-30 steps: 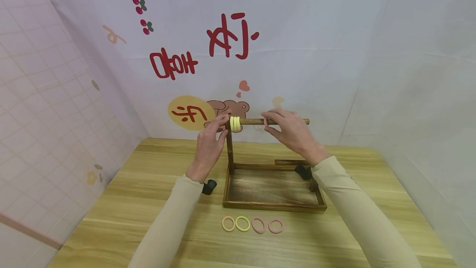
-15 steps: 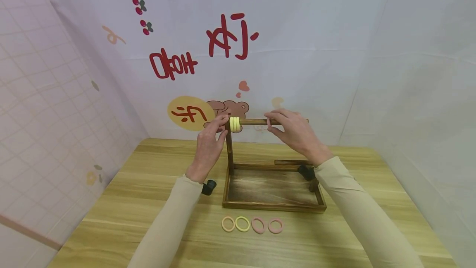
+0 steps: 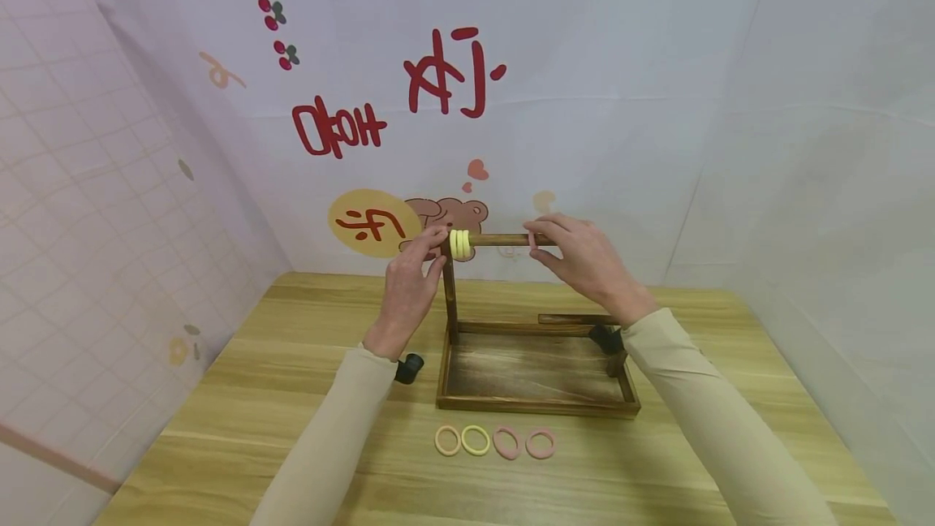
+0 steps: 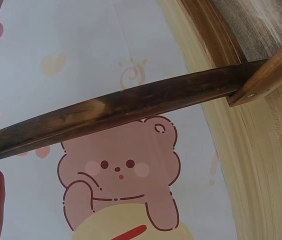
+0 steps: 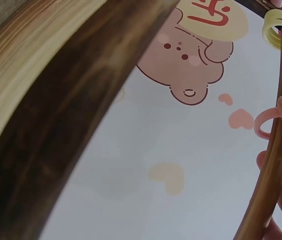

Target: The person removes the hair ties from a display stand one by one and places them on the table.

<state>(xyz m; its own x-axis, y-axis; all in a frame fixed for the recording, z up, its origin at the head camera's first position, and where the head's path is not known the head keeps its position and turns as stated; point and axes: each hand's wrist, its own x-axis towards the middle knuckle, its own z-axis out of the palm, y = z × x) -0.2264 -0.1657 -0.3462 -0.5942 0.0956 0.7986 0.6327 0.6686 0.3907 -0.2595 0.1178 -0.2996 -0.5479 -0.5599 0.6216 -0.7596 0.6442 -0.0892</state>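
A dark wooden stand carries a horizontal rod on an upright post. Several yellow rings hang side by side on the rod's post end. Thumb and fingers of my left hand hold the top of the post, beside those rings. Farther right, my right hand pinches a pink ring that encircles the rod. In the right wrist view the pink ring shows around the rod, thumb on its edge. The rod's far end is hidden behind my right hand.
The stand's base is a shallow tray. A peach ring, a yellow ring and two pink rings lie in a row before it. A lower bar spans the back right. Black objects show near both wrists.
My right hand has slid the pink ring a little to the right along the rod, away from the yellow rings. My left hand stays at the post.
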